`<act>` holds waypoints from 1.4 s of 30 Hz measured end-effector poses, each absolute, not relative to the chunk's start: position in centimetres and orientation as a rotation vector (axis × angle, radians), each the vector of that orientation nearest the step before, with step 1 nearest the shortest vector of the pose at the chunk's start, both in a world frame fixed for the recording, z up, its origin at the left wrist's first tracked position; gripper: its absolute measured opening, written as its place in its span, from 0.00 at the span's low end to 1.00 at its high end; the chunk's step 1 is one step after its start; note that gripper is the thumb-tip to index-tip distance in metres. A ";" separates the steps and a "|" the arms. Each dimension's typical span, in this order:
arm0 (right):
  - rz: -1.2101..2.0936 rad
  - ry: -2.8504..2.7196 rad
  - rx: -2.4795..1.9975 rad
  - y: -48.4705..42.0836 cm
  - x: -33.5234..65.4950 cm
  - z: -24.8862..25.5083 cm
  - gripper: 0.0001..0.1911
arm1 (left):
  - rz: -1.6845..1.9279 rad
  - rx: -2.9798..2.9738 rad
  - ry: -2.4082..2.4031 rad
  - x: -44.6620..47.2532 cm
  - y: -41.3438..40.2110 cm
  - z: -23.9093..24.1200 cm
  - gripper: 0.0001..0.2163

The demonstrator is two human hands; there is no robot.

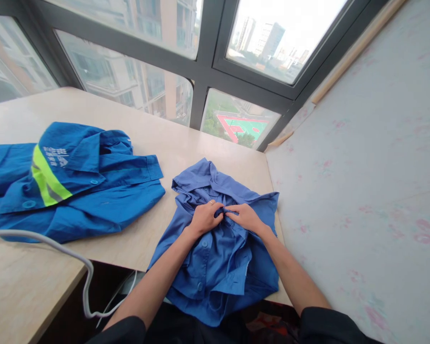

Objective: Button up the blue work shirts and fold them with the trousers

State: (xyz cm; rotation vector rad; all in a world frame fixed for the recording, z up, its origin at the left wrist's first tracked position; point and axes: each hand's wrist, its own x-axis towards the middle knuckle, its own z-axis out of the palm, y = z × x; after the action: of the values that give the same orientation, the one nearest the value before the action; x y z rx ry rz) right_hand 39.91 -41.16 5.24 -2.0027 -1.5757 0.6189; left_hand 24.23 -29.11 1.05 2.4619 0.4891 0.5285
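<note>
A blue button-up work shirt lies spread on the ledge in front of me, its lower part hanging over the near edge. Both hands meet on its upper front, just below the collar. My left hand, with a ring on one finger, pinches a fold of the cloth. Close beside it my right hand pinches the same area, fingertips nearly touching the left ones. Any button between the fingertips is too small to make out. Below the hands the front placket shows buttons and partly hangs apart.
Left of the shirt lies a brighter blue work jacket with a yellow reflective strip. A white cable loops over the near left edge of the pale ledge. Windows stand behind; a flowered wall bounds the right side.
</note>
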 end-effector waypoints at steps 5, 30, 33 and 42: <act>0.718 -1.590 -1.939 -40.7 39.8 5.4 0.14 | 0.537 2.475 0.513 24.0 -29.0 0.8 0.13; 0.451 -0.846 -1.852 -40.3 41.6 1.7 0.12 | 0.816 1.864 0.550 22.3 -28.8 0.6 0.12; 0.402 -0.774 -1.854 -42.0 41.3 1.8 0.15 | 0.940 1.681 0.714 21.9 -28.6 1.1 0.12; 0.298 -0.710 -2.016 -45.6 40.9 2.9 0.12 | 1.158 1.846 1.041 19.7 -28.7 1.3 0.16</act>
State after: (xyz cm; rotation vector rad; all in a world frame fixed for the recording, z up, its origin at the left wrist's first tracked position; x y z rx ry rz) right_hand 40.92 -45.63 2.94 -2.0164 -0.7099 0.2979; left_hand 19.74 -28.73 1.32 1.8461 1.0413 1.1582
